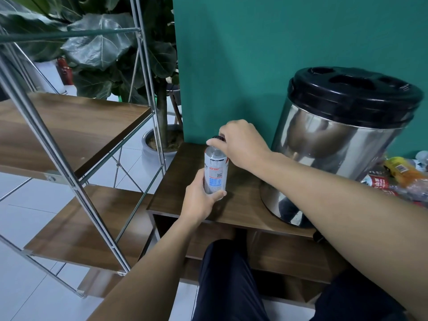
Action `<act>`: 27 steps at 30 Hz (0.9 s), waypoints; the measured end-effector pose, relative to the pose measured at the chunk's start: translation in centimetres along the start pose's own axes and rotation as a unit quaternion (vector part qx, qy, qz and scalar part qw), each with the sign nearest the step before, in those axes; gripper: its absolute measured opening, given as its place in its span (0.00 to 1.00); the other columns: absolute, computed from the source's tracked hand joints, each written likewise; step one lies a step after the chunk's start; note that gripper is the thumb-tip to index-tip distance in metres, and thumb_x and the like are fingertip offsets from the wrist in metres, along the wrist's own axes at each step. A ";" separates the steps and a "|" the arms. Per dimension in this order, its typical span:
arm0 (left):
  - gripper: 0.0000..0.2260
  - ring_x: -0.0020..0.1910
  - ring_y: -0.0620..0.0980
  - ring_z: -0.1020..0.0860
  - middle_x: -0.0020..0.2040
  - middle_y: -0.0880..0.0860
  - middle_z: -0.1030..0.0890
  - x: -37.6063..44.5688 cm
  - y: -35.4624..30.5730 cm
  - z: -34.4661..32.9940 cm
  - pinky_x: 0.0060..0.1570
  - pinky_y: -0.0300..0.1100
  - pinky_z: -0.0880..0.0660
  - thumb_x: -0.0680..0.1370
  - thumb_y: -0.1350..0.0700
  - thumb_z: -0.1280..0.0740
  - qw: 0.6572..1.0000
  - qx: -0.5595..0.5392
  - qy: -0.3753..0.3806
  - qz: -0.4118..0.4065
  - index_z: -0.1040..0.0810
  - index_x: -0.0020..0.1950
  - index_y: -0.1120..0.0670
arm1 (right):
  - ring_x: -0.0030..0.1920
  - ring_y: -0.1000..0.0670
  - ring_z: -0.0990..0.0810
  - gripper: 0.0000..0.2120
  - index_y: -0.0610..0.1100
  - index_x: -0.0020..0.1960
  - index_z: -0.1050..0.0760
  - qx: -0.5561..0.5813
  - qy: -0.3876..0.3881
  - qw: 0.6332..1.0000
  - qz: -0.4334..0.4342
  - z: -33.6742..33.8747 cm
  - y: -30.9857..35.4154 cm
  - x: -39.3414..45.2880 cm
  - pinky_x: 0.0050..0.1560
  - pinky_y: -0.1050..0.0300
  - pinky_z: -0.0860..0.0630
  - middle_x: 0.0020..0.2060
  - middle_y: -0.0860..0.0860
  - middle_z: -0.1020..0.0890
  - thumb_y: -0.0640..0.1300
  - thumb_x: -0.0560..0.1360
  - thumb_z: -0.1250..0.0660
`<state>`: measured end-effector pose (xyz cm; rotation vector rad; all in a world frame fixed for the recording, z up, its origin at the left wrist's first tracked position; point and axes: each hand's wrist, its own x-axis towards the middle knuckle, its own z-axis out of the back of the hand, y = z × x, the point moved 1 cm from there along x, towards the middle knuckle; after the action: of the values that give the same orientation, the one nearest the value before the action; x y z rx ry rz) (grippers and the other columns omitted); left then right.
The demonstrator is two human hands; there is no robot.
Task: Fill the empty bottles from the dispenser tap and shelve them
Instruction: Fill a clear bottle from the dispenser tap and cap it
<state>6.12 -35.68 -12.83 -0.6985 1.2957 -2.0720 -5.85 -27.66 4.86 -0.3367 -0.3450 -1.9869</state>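
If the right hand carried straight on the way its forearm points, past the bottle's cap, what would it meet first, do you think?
Probably the plant pot on the floor beyond the table edge; depth is hard to judge. The right hand now grips the cap.

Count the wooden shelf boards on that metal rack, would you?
3: an upper board, a middle one, and a corner of a lowest one. The frame cuts off the rack, so more may exist.

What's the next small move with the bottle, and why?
Probably twist the cap: the right hand pinches it while the left hand grips the bottle upright over the table, beside the dispenser. Opening or closing, I cannot tell.
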 end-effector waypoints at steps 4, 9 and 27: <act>0.34 0.67 0.46 0.17 0.69 0.45 0.16 -0.1 -0.3 -0.1 0.64 0.49 0.15 0.75 0.50 0.15 1.000 0.023 -0.011 0.010 0.27 0.76 0.44 | 0.37 0.47 0.21 0.26 0.43 0.42 0.21 0.068 -0.005 0.997 -0.040 0.1 -0.3 -0.8 0.35 0.49 0.24 0.35 0.49 0.21 0.66 0.81 0.29; 0.43 0.71 0.44 0.20 0.73 0.45 0.18 -0.8 -0.5 0.5 0.71 0.50 0.19 0.73 0.45 0.13 1.000 0.022 -0.013 0.011 0.31 0.83 0.46 | 0.47 0.46 0.18 0.28 0.42 0.60 0.18 0.100 -0.014 0.992 -0.076 0.6 -0.8 -3.0 0.49 0.45 0.17 0.45 0.50 0.17 0.67 0.78 0.26; 0.10 0.42 0.51 0.15 0.44 0.51 0.14 -13.9 -17.0 -6.7 0.44 0.46 0.18 0.90 0.59 0.35 0.975 -0.126 0.025 -0.181 0.13 0.56 0.52 | 0.46 0.58 0.17 0.11 0.48 0.60 0.17 0.248 -0.124 0.955 -0.102 9.2 -7.3 -23.8 0.49 0.61 0.22 0.42 0.60 0.17 0.38 0.87 0.37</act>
<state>7.53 -15.71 -1.63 -1.0687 1.5736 -2.2377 -1.76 -1.42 3.53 -0.2320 -1.0544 -1.9760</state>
